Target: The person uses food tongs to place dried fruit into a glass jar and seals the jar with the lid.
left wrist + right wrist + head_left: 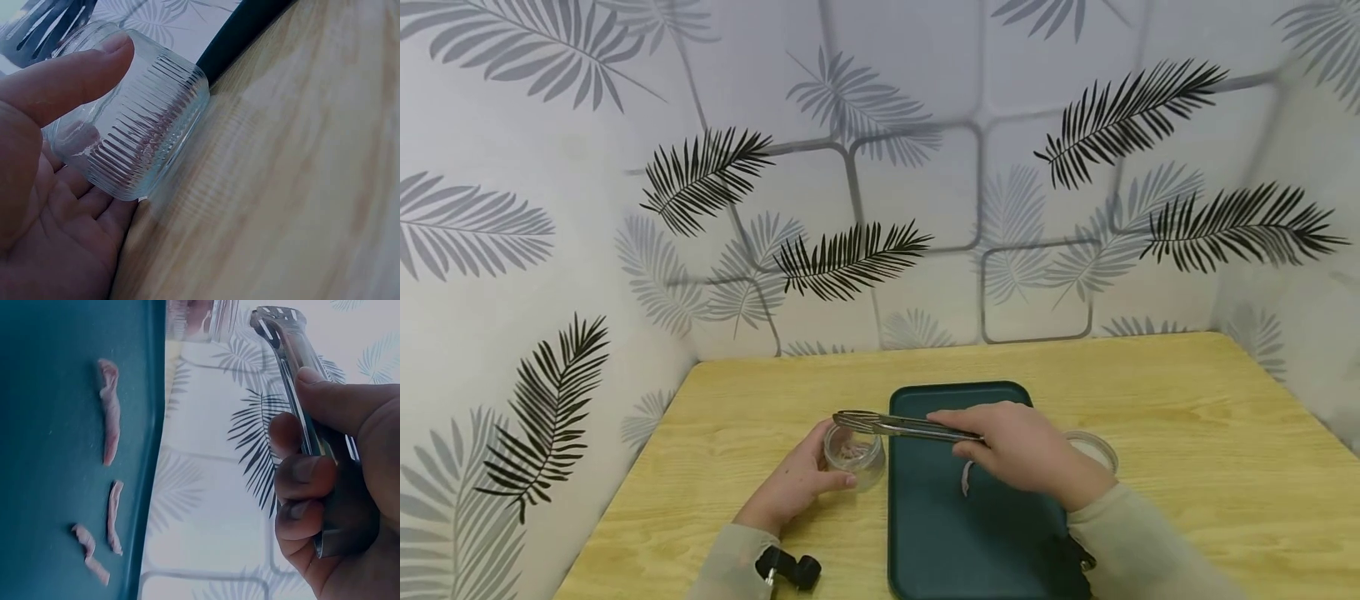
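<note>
1. The glass jar is clear and vertically ribbed, with pinkish pieces inside; it stands upright on the wood-grain table, lower middle of the head frame, just left of the dark green tray.
2. The metal tongs are slim and shiny, lying across the head frame's lower middle with their slotted head above the jar's mouth.
3. Three pale pink strips lie on the tray, left side of the right wrist frame, slender and slightly twisted.
4. The left hand holds the jar, thumb on one side, fingers curving round the other.
5. The right hand is clamped round the tongs, thumb opposite curled fingers; whether the tongs' tips meet, I cannot tell.
</note>
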A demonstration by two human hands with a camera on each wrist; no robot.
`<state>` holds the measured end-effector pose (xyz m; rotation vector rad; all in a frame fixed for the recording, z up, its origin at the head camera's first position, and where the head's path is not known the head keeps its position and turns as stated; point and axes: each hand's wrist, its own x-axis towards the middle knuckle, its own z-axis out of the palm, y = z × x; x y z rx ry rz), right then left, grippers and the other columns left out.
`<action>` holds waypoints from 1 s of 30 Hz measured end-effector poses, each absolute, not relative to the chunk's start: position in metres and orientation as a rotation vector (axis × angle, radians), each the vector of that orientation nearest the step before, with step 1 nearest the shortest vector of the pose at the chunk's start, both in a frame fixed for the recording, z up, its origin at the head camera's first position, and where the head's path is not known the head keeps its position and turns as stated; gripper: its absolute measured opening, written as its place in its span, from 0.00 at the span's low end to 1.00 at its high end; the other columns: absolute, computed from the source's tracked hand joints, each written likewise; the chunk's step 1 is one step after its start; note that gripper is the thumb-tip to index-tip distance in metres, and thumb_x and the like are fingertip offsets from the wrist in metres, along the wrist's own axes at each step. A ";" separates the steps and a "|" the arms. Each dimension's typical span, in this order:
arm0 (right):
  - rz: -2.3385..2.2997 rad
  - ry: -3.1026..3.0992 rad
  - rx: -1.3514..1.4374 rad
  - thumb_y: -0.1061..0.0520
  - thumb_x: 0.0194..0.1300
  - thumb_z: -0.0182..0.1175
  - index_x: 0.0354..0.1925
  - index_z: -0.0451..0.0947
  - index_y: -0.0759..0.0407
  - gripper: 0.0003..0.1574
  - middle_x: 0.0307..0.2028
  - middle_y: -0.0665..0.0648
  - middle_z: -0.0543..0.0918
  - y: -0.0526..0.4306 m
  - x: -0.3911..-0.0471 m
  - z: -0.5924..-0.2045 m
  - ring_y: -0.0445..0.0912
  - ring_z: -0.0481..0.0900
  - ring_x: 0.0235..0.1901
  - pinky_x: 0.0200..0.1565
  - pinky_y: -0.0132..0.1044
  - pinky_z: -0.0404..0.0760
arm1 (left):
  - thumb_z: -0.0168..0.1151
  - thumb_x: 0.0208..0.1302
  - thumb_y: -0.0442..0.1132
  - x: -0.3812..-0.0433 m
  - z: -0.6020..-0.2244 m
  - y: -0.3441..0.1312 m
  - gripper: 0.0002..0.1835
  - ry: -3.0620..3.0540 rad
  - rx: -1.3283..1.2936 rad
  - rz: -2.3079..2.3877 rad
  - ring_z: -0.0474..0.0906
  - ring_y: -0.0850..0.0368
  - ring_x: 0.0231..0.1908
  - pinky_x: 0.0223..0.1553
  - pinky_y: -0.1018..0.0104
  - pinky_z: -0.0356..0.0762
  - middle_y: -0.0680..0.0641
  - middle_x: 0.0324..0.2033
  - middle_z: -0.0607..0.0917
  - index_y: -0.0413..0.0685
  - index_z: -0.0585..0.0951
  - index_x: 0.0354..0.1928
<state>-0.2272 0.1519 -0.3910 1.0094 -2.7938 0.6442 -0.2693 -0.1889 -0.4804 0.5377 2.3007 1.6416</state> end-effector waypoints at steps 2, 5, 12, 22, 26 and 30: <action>0.644 -2.793 1.015 0.50 0.69 0.66 0.71 0.73 0.38 0.33 0.40 0.39 0.84 0.148 -0.227 -0.391 0.32 0.68 0.21 0.25 0.34 0.68 | 0.74 0.59 0.34 -0.268 -0.481 -0.190 0.47 2.301 0.535 1.641 0.63 0.50 0.71 0.70 0.48 0.56 0.46 0.68 0.71 0.53 0.59 0.77; 0.640 -2.791 1.017 0.49 0.69 0.66 0.71 0.72 0.39 0.34 0.35 0.35 0.82 0.146 -0.227 -0.392 0.31 0.70 0.23 0.26 0.34 0.70 | 0.74 0.59 0.35 -0.268 -0.482 -0.192 0.47 2.284 0.532 1.653 0.64 0.49 0.70 0.69 0.48 0.57 0.46 0.68 0.71 0.53 0.59 0.77; 0.667 -2.830 0.991 0.50 0.70 0.65 0.72 0.70 0.38 0.35 0.32 0.33 0.78 0.166 -0.226 -0.394 0.32 0.69 0.23 0.29 0.35 0.70 | 0.75 0.58 0.36 -0.271 -0.484 -0.191 0.48 2.277 0.529 1.653 0.62 0.50 0.71 0.68 0.52 0.60 0.47 0.71 0.68 0.55 0.59 0.78; 0.629 -2.912 0.862 0.47 0.71 0.63 0.73 0.69 0.42 0.35 0.30 0.36 0.74 0.220 -0.226 -0.398 0.34 0.69 0.26 0.33 0.38 0.70 | 0.73 0.61 0.33 -0.270 -0.479 -0.190 0.45 2.224 0.559 1.681 0.61 0.50 0.72 0.68 0.49 0.58 0.44 0.73 0.66 0.54 0.60 0.77; 0.636 -2.969 0.784 0.48 0.70 0.65 0.72 0.71 0.45 0.35 0.30 0.39 0.74 0.244 -0.227 -0.402 0.35 0.69 0.26 0.31 0.37 0.69 | 0.73 0.61 0.34 -0.270 -0.478 -0.190 0.45 2.235 0.552 1.674 0.61 0.50 0.72 0.68 0.49 0.58 0.45 0.73 0.66 0.54 0.60 0.77; 0.747 -3.068 0.709 0.49 0.70 0.65 0.73 0.70 0.46 0.36 0.33 0.44 0.77 0.265 -0.228 -0.408 0.38 0.71 0.28 0.30 0.37 0.69 | 0.74 0.60 0.34 -0.269 -0.478 -0.190 0.46 2.241 0.550 1.672 0.61 0.49 0.72 0.68 0.49 0.57 0.45 0.73 0.66 0.54 0.60 0.77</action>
